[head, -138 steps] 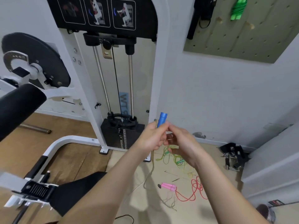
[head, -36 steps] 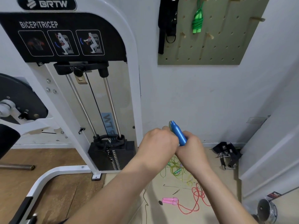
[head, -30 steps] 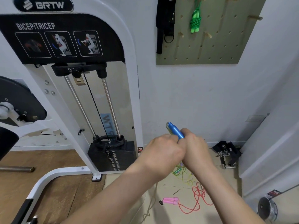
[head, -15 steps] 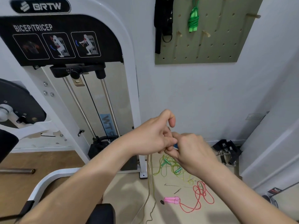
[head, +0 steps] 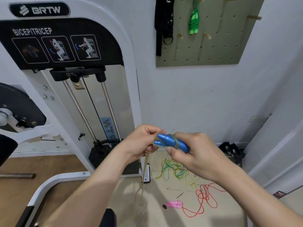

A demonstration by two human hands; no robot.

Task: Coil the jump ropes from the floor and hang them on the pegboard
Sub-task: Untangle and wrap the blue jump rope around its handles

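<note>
On the pegboard (head: 213,53) one green rope (head: 194,22) hangs. Left hand (head: 141,143) and right hand (head: 196,153) both grip the blue rope (head: 170,141), part-wound, tail dangling. Yellow rope (head: 177,172) and red rope (head: 205,199) lie uncoiled on the floor (head: 164,217).

The right hand (head: 195,153) covers the lower ends of the blue handles (head: 170,142), and its fingers behind them are out of sight. The left hand (head: 141,143) hides where the pale cord (head: 145,169) meets the handles, and the cord hangs blurred below it. At the top edge, the pegboard (head: 221,46), green rope (head: 194,23) and black strap (head: 164,22) are cut off. The dark heap (head: 229,151) at right centre is too small to make out.
</note>
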